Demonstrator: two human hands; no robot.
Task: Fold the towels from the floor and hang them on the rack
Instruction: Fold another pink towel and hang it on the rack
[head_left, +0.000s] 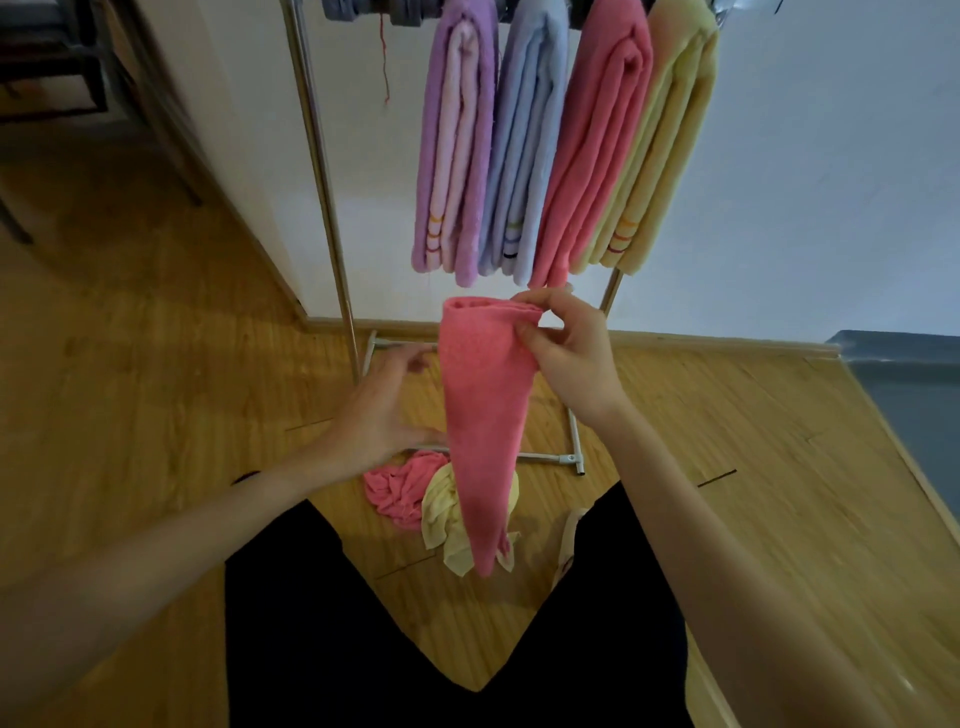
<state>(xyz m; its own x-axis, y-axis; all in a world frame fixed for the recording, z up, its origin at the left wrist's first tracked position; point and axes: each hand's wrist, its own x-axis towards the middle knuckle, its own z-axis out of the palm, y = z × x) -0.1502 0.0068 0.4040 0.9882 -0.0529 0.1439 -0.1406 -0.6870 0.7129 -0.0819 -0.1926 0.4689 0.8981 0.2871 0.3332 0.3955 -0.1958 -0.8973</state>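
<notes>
A folded pink towel (480, 415) hangs in front of me, its top edge pinched by my right hand (566, 353). Just left of the hanging towel is my left hand (384, 410), fingers relaxed, its thumb near the cloth. On the floor below lie a crumpled pink towel (400, 488) and a pale yellow towel (441, 525), partly hidden behind the hanging one. On the metal rack (322, 171) hang folded purple (457, 145), blue (524, 150), pink (597, 140) and yellow (660, 150) towels.
The rack's base bars (574, 441) lie on the wooden floor just beyond the floor towels. A white wall stands behind the rack. Dark furniture legs (52, 78) are at the far left. My black-clad legs and a slipper (569, 540) show below.
</notes>
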